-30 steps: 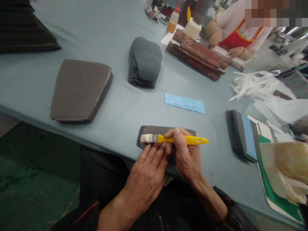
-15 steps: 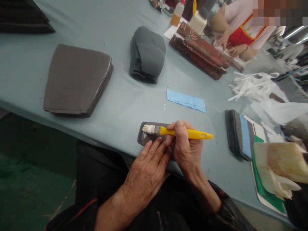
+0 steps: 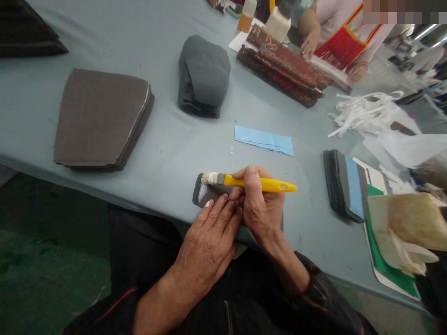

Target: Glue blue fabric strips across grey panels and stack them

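My right hand (image 3: 261,204) is closed around the yellow handle of a paintbrush (image 3: 277,185). White stuff coats the brush's bristles, which touch the left end of a dark grey fabric piece (image 3: 197,191) at the table's front edge. A whitish wet smear shows on that end of the fabric. Flat on the same piece lies my left hand (image 3: 213,237), its fingers stretched out and pointing up and right. Both hands hide much of the fabric. Beyond them is a folded light blue strip (image 3: 264,139).
A brown-grey fabric stack (image 3: 101,118) lies left, a dark grey folded pile (image 3: 204,77) behind. Dark pieces with a blue strip (image 3: 344,186) stand right, beside a stained yellowish cloth (image 3: 408,221). Across the table, a person in a red apron (image 3: 344,44) works near a reddish-brown block (image 3: 279,70).
The brush tip has shifted to the fabric's upper left corner, and the whitish smear shows larger. The whole view has moved slightly. Across the table, the person's hands have moved apart.
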Demonstrator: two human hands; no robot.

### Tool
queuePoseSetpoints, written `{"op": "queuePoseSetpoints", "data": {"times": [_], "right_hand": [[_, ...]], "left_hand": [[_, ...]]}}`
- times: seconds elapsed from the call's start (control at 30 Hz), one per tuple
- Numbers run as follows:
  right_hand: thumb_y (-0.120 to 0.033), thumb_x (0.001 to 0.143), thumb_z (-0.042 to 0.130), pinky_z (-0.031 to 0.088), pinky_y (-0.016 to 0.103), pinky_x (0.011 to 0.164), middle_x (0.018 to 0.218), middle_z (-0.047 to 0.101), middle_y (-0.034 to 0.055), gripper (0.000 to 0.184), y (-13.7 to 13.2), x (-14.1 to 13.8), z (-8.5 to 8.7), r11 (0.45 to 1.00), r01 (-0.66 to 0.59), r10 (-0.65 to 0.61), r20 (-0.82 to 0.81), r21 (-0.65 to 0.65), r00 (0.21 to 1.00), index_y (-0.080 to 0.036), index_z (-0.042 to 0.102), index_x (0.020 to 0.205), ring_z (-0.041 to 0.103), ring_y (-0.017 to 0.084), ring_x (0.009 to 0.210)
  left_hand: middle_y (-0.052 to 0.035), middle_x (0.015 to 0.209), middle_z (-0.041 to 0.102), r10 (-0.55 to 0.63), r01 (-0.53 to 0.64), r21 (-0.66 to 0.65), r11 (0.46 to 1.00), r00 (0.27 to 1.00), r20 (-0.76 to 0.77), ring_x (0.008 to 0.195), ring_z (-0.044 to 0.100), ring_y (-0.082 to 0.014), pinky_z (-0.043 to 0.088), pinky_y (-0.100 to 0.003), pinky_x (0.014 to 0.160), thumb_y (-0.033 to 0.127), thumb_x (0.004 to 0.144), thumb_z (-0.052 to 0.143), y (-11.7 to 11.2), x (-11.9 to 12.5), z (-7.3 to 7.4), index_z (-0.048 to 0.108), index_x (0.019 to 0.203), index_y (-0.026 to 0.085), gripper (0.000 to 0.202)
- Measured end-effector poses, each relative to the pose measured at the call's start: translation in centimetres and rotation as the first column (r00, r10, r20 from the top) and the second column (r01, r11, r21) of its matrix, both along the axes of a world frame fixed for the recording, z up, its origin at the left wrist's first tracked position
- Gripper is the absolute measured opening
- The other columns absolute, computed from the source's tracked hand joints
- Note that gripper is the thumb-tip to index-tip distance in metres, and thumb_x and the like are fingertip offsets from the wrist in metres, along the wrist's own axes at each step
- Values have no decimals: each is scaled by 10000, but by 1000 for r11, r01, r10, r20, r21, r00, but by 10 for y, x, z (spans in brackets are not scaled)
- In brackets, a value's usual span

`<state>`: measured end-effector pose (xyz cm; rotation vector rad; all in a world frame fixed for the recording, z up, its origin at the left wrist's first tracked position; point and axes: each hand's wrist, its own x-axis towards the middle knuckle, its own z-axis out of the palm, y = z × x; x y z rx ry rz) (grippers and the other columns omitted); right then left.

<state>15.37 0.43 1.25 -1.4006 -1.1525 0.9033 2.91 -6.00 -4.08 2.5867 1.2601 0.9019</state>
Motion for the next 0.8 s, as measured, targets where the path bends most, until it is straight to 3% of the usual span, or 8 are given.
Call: {"op": "queuePoseSetpoints", "data": {"times": [0.23,0.43,0.63,0.73,0.8], "right_hand": [[-573,1014,618,448,221,486,529,578,-68,401,4,13,10,979,161,-150,-91,122,984,-217,687,841,537,88,449],[-548,1050,596,474,245,504,531,529,-84,382,-23,65,28,925,313,-285,-150,214,947,-228,676,859,552,102,456],[-597,1017,643,453,244,494,513,497,-89,421,-50,130,17,858,475,-468,-84,196,880,-222,668,829,510,98,447],[-631,996,657,402,237,452,512,498,-83,457,-59,144,11,840,514,-513,-54,173,857,-223,660,791,481,91,423],[-637,992,658,369,229,425,506,499,-80,470,-62,145,9,859,489,-487,-56,151,872,-223,657,768,473,86,407]], "left_hand": [[-134,1616,619,-3,5,24,1000,997,-81,1513,569,-340,435,-492,1271,253,1006,618,1,-4,2,577,1513,98,532],[-158,1603,627,-20,34,109,993,992,-127,1487,584,-351,358,-486,1294,214,1044,579,5,-8,3,551,1533,73,509],[-206,1642,573,-97,107,128,986,992,-80,1640,391,-322,237,-487,1374,259,1061,596,13,-13,-6,489,1605,57,590],[-219,1660,546,-121,130,117,985,989,-84,1688,301,-286,206,-474,1391,251,1059,608,15,-14,-4,433,1652,65,645],[-224,1674,527,-129,140,111,984,987,-99,1702,267,-276,191,-472,1397,257,1063,609,15,-15,-3,393,1678,70,679]]}}
